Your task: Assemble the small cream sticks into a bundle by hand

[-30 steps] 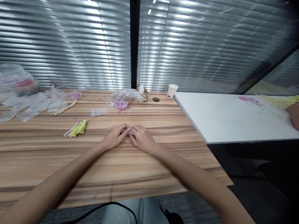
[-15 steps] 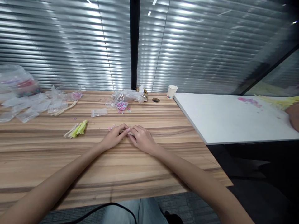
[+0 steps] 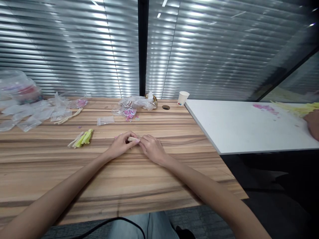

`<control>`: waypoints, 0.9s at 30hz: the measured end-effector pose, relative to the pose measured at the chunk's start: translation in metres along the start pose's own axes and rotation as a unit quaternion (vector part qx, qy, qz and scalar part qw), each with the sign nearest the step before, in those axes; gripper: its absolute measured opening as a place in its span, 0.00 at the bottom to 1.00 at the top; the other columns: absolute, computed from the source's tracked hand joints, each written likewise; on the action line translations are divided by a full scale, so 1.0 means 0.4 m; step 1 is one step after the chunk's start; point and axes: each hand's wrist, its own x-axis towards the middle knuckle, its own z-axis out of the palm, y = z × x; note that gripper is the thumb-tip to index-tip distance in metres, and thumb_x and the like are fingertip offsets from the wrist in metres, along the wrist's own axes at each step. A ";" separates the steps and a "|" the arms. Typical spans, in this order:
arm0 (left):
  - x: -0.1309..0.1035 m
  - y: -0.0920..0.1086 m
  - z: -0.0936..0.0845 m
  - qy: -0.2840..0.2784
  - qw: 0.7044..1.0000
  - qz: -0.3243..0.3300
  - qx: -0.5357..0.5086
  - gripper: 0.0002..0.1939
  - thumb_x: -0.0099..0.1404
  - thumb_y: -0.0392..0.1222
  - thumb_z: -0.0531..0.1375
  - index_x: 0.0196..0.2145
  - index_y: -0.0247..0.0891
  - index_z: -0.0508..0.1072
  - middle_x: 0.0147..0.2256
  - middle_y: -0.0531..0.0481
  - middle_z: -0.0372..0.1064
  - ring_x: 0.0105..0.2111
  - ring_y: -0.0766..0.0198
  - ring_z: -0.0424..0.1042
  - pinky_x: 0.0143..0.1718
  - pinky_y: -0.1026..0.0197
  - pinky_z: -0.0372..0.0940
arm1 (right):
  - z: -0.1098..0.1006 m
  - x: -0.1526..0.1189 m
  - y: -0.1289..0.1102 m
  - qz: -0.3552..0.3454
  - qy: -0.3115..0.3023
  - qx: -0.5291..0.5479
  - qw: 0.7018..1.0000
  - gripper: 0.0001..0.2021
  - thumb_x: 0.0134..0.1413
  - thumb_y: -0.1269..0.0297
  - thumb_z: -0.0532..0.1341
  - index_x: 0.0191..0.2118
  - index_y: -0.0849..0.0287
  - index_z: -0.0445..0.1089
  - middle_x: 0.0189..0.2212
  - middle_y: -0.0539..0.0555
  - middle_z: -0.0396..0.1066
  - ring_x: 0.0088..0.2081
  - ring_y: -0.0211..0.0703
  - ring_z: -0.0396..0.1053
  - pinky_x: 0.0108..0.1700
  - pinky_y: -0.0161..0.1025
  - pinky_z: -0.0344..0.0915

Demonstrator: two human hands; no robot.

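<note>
Little has moved since a second ago: left hand (image 3: pixel 122 146) and right hand (image 3: pixel 151 147) stay pinched together on a small pale piece (image 3: pixel 133 139) just above the wooden table (image 3: pixel 149 179), best held with short, steady fingertip grips.

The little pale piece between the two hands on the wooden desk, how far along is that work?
Looks done: a small bunch of yellow-green and cream pieces lies set aside on the wooden desk. In hand: the left hand and right hand pinch a small pale piece between their fingertips. Seemingly left: loose pink bits by the clear bags, and more bags far left.
</note>
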 end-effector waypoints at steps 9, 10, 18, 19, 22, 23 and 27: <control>0.000 -0.013 0.005 -0.016 0.999 -0.016 -0.039 0.16 0.61 0.51 0.53 0.35 0.35 0.69 0.29 0.50 0.69 0.23 0.67 0.65 0.25 0.66 0.61 | 0.002 0.001 0.000 0.011 0.009 -0.001 1.000 0.11 0.62 0.66 0.49 0.38 0.59 0.69 0.32 0.54 0.70 0.36 0.40 0.65 0.39 0.36 0.61; 0.000 -0.014 0.005 -0.015 0.999 -0.017 -0.037 0.16 0.61 0.51 0.53 0.35 0.35 0.69 0.28 0.51 0.69 0.23 0.67 0.65 0.25 0.66 0.61 | 0.003 0.000 0.000 0.011 0.008 -0.003 1.000 0.12 0.62 0.65 0.49 0.38 0.59 0.69 0.32 0.54 0.70 0.36 0.40 0.65 0.39 0.36 0.61; -0.001 -0.008 0.004 0.006 0.998 -0.030 -0.053 0.16 0.60 0.52 0.54 0.33 0.35 0.69 0.23 0.52 0.66 0.22 0.67 0.65 0.23 0.66 0.61 | 0.010 0.000 0.004 0.001 0.005 -0.001 1.000 0.10 0.60 0.69 0.50 0.40 0.59 0.68 0.34 0.55 0.69 0.37 0.41 0.65 0.41 0.37 0.61; -0.002 -0.006 0.003 0.009 0.998 -0.035 -0.058 0.16 0.60 0.52 0.53 0.33 0.35 0.69 0.22 0.53 0.65 0.21 0.67 0.64 0.23 0.67 0.61 | 0.010 0.000 0.004 -0.001 0.003 -0.001 1.000 0.10 0.60 0.70 0.50 0.41 0.59 0.67 0.35 0.55 0.69 0.38 0.41 0.65 0.41 0.37 0.61; -0.001 -0.002 0.002 0.014 0.996 -0.044 -0.072 0.16 0.60 0.52 0.54 0.33 0.35 0.69 0.21 0.54 0.64 0.20 0.68 0.64 0.22 0.67 0.60 | 0.008 0.000 0.004 -0.001 -0.001 0.001 1.000 0.10 0.59 0.72 0.51 0.42 0.60 0.67 0.35 0.55 0.69 0.38 0.42 0.65 0.41 0.37 0.61; -0.001 -0.002 0.001 0.014 0.996 -0.042 -0.077 0.16 0.59 0.52 0.55 0.34 0.35 0.69 0.22 0.54 0.64 0.20 0.69 0.64 0.22 0.67 0.60 | 0.006 0.000 0.004 0.001 0.000 0.003 1.000 0.10 0.59 0.72 0.51 0.43 0.59 0.66 0.35 0.55 0.69 0.38 0.42 0.65 0.40 0.37 0.62; 0.001 -0.010 0.002 0.008 0.994 -0.032 -0.102 0.15 0.58 0.49 0.58 0.35 0.34 0.68 0.26 0.53 0.66 0.20 0.70 0.63 0.23 0.67 0.60 | 0.001 -0.001 0.003 0.009 0.014 0.025 1.000 0.11 0.60 0.71 0.50 0.45 0.58 0.65 0.37 0.54 0.70 0.37 0.40 0.66 0.39 0.35 0.62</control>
